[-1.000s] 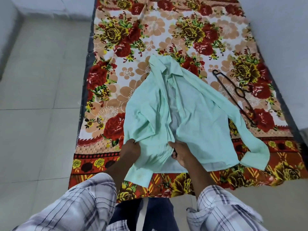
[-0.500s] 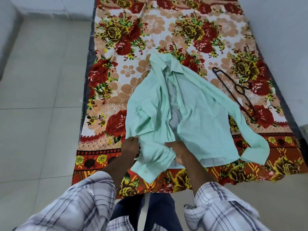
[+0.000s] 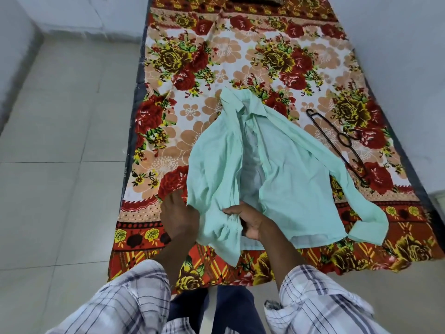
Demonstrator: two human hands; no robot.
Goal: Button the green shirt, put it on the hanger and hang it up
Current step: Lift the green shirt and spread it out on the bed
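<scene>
The light green shirt lies front up and unbuttoned on the floral blanket, collar away from me, its front panels apart and crumpled. My right hand pinches the bunched lower front edge of the left panel near the hem. My left hand rests at the shirt's left side with fingers stretched onto the blanket; its thumb side meets the fabric. A thin black hanger lies flat to the right of the shirt, apart from both hands. One sleeve with its cuff trails to the lower right.
The blanket covers a mattress on a pale tiled floor. A white wall runs along the right side. A dark cushion sits at the far end. My plaid sleeves and dark trousers fill the bottom of the view.
My left hand has let its fingers straighten beside the shirt's left edge, where it earlier gripped the fabric. My right hand has kept its pinch on the lower front edge.
</scene>
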